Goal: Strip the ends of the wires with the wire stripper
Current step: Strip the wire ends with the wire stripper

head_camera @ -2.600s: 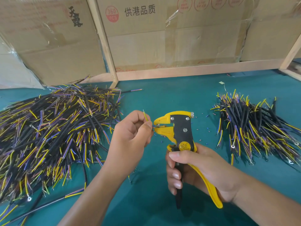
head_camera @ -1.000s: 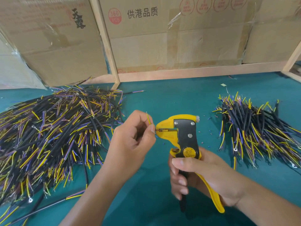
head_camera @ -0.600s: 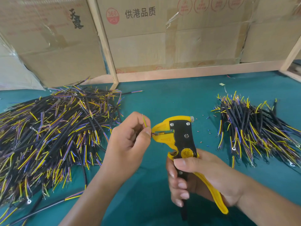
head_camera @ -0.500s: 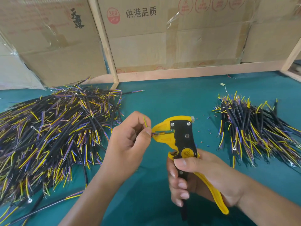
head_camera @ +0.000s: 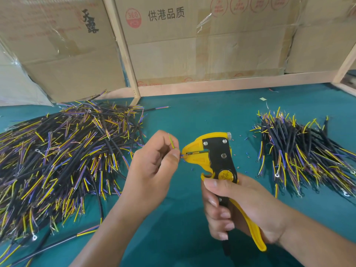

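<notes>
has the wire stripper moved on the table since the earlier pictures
No real move: the wire stripper stays between the two wire piles, its nose at the left hand, gripped by the right hand.

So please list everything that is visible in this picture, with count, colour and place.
wire stripper: one, yellow and black, centre, in the right hand
held wire: one, yellow-green, at the stripper's mouth
big wire pile: one, black, yellow, purple, left
small wire pile: one, same colours, right
table: one, teal cover
cardboard boxes: several, brown, behind
wooden frame: one, pale, before the boxes
left hand: pinches the wire
right hand: grips the handles
</notes>
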The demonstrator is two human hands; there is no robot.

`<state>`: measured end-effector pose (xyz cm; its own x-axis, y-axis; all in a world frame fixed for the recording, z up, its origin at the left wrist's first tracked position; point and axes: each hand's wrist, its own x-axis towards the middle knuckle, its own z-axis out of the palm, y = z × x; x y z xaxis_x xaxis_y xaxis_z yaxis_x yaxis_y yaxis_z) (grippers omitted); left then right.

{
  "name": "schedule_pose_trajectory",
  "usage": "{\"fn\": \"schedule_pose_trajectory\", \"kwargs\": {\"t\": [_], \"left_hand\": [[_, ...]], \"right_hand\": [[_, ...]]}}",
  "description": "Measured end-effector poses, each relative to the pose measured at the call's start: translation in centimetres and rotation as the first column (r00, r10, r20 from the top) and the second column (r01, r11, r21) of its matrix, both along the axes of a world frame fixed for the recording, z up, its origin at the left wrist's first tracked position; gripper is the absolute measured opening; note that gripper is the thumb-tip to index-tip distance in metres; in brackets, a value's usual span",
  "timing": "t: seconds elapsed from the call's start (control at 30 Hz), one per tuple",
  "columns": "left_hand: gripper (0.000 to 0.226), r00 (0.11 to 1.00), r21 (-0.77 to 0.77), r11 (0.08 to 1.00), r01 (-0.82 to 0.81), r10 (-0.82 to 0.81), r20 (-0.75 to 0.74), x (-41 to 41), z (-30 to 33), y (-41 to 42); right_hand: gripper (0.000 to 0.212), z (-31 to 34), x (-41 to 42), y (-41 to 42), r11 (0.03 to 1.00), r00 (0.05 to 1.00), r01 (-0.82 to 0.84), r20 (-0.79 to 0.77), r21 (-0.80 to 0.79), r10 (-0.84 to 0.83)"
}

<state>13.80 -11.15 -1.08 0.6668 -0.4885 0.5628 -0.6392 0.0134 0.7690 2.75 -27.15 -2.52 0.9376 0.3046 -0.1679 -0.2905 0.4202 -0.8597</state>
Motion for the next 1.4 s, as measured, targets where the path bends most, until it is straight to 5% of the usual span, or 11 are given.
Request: {"fn": "schedule_pose_trajectory", "kwargs": {"t": [1.4], "left_hand": [[0.012, 0.983, 0.009, 0.991, 0.13, -0.127, -0.136, -0.3, 0.8, 0.3]], "right_hand": [[0.018, -0.9, 0.3, -0.6, 0.994, 0.983, -0.09, 0.157, -0.062, 0.099]]}}
